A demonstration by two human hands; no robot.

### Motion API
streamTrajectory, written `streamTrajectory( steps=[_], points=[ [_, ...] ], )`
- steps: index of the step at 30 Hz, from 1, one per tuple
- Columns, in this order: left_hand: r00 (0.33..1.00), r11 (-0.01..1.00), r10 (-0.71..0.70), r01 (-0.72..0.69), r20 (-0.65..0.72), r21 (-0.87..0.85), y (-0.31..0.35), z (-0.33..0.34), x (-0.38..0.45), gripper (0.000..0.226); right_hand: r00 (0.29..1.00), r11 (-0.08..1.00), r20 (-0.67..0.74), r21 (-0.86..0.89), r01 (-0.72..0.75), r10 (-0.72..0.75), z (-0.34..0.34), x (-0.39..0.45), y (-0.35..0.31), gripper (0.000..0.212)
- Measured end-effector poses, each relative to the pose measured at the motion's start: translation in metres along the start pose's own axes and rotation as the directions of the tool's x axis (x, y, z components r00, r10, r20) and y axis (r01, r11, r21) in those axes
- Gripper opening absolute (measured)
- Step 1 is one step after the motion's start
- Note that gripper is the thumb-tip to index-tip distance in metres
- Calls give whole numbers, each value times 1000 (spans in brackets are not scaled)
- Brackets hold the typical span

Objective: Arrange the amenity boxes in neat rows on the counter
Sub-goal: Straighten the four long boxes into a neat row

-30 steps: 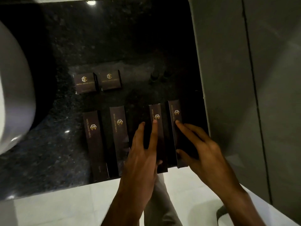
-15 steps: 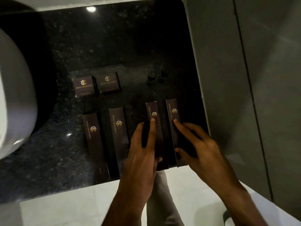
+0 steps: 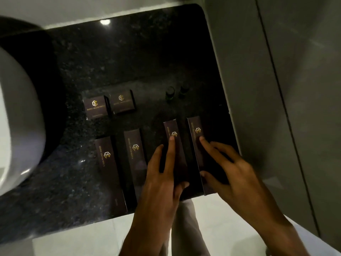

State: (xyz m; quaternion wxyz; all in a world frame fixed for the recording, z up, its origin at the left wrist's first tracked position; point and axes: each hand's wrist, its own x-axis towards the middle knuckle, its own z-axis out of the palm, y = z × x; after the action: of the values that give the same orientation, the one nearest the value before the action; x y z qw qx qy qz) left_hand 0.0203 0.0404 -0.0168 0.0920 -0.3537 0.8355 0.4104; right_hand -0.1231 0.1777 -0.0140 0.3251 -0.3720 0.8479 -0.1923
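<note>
Tabletop (image 3: 129, 52) fills the shot, dark speckled stone, with a white basin (image 3: 16, 117) bulging in at the left edge and a grey wall (image 3: 276, 89) running down the right. Four long boxes lie side by side near the front edge, all pointing away from the person, gold logos up. Far-left box (image 3: 110, 174) and the second box (image 3: 133, 159) sit untouched, a narrow gap between them. Third box (image 3: 174, 145) has the left hand (image 3: 162, 183) on it, fingers spread flat on top and the thumb against its right side, pressing rather than lifting. Fourth box (image 3: 196, 137) sits closest to the wall, and the right hand (image 3: 230, 170) rests on it, index finger stretched up toward the logo, thumb tucked at the near left edge, fingers loose and splayed, not clenched. These two boxes sit a little farther back than the left pair. Behind them, two small boxes (image 3: 108, 106) stand just beside each other at the back left. Two tiny dark bottles (image 3: 177, 91) stand together at the back right, hard to make out in the gloom.
</note>
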Motion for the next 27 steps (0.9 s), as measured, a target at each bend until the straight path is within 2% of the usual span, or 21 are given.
streamTrajectory(
  steps=[3,6,9,13,15,19,22,27],
  points=[
    [990,998,7,-15,-140,-56,1,-16,9,93,974,993,-225,122,5,23,-14,12,-9,64],
    [948,999,9,-24,-317,-44,7,-39,44,77,916,986,-402,150,66,0,-31,56,-17,55],
    [921,997,70,-55,-382,50,15,-56,92,68,925,969,-379,239,58,39,-41,112,-23,52],
    [970,998,35,-22,-242,57,20,-57,143,66,961,985,-277,166,46,2,-35,162,-25,51],
    [968,996,49,-30,-247,83,19,-53,156,56,968,991,-250,125,48,-15,-29,171,-26,47],
    [938,997,61,-38,-341,72,13,-50,168,37,954,994,-298,92,59,-29,-20,179,-28,31],
    [929,998,52,-36,-367,51,9,-49,172,29,946,994,-324,97,56,-21,-18,182,-32,29],
    [926,998,56,-47,-372,33,4,-48,173,28,941,993,-336,89,82,-47,-16,183,-32,29]
  ],
)
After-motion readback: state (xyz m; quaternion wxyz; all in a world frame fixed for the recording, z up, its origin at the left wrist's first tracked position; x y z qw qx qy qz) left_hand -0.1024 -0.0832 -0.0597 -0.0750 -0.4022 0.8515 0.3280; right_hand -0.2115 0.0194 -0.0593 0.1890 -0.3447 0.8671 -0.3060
